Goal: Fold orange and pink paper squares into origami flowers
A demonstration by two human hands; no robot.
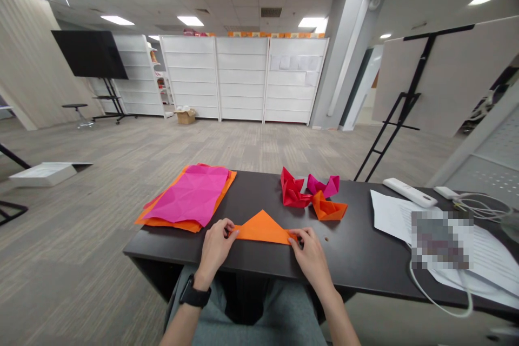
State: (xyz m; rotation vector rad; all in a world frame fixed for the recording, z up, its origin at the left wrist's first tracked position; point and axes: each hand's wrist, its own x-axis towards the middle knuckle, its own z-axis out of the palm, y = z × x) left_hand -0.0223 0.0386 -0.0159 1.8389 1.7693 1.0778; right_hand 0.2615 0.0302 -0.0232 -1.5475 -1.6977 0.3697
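Observation:
A folded sheet of orange paper (263,228) lies on the dark table in front of me, its peak pointing away and a long straight edge toward me. My left hand (218,240) pinches its left corner between thumb and fingers; a dark watch (194,293) is on that wrist. At the right corner, my right hand (310,251) holds the paper in a similar pinch. Beyond it stand folded paper boats: red (295,192), pink (324,185) and orange (328,208). Whether more than one red boat is there, I cannot tell.
A stack of creased pink and orange sheets (194,194) lies at the table's left end. Printed papers (389,216), a white power strip (409,192) and a white cable (466,297) occupy the right side. An easel-like black stand (399,113) rises behind the table.

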